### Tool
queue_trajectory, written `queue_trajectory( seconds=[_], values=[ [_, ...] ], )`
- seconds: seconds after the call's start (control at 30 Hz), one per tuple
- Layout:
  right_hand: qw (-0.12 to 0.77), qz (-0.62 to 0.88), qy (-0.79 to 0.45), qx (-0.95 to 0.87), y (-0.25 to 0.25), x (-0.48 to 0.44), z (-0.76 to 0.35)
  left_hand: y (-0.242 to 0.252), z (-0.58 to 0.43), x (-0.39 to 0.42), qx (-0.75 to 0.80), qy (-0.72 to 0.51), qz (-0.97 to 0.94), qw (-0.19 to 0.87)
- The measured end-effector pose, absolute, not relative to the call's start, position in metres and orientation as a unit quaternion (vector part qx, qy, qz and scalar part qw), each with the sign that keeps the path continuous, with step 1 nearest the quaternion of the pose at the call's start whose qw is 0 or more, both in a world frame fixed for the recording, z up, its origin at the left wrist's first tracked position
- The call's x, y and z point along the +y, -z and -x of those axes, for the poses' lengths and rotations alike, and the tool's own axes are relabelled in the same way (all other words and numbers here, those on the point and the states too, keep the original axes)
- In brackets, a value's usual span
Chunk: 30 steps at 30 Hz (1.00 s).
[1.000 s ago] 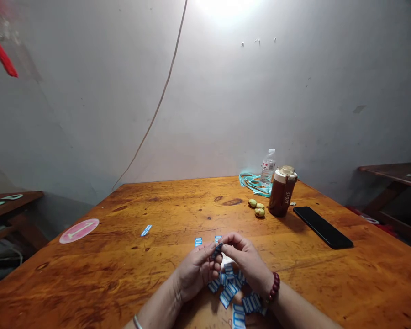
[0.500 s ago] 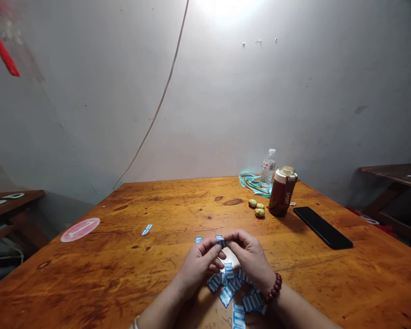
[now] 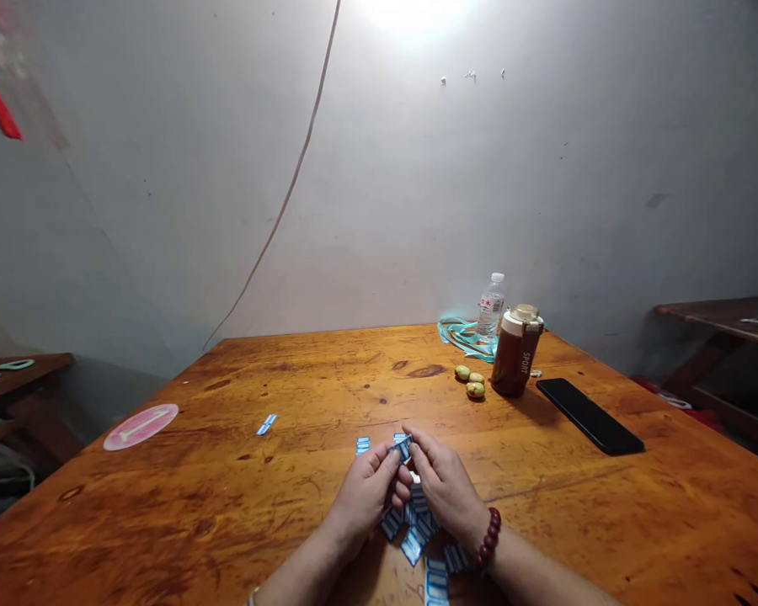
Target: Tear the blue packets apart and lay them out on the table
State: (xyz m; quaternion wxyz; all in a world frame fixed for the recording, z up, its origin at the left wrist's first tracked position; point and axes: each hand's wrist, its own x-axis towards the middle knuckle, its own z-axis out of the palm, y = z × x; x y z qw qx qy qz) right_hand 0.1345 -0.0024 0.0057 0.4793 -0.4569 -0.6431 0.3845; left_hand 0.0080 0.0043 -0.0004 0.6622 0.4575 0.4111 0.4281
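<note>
Between the fingertips of both hands is a small blue-and-white paper label (image 3: 403, 449). My left hand (image 3: 363, 497) pinches its left side, and my right hand (image 3: 448, 481) pinches its right side. Below them lies a loose pile of similar labels (image 3: 413, 545), partly hidden under my right hand and wrist. A larger blue-and-white strip (image 3: 436, 582) sticks out at the bottom edge. Just beyond my hands, another label (image 3: 362, 443) rests flat on the wood, and one more is partly covered by my fingers. A separate label (image 3: 266, 424) lies farther left.
On the wooden table (image 3: 316, 379), a black phone (image 3: 589, 415) lies to the right. Behind it stand a brown sport bottle (image 3: 516, 353) and a clear water bottle (image 3: 491, 307) by a turquoise ribbon (image 3: 458, 333). Three yellowish-green fruits (image 3: 475, 390) sit nearby. A pink round sticker (image 3: 141, 427) is at left.
My right hand has drawn in slightly toward the left hand, and the held label is turned so more of its face shows. The whole view has shifted slightly.
</note>
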Motion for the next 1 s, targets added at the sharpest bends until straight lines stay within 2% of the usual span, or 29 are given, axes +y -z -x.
queue_trajectory(
  seconds=[0.23, 0.4, 0.63, 1.0],
  values=[
    [0.499, 0.431, -0.413, -0.628, -0.009, -0.003, -0.131, 0.003, -0.005, 0.006, 0.397, -0.445, -0.43, 0.678],
    [0.506, 0.436, -0.399, -0.628, -0.008, -0.002, -0.132, -0.006, -0.002, 0.002, 0.387, -0.435, -0.372, 0.723],
    [0.515, 0.44, -0.375, -0.633, -0.008, -0.003, -0.131, -0.011, -0.002, 0.003, 0.391, -0.426, -0.367, 0.728],
    [0.509, 0.393, -0.461, -0.612, -0.01, -0.003, -0.132, -0.01, -0.001, 0.002, 0.399, -0.396, -0.407, 0.72]
  ],
)
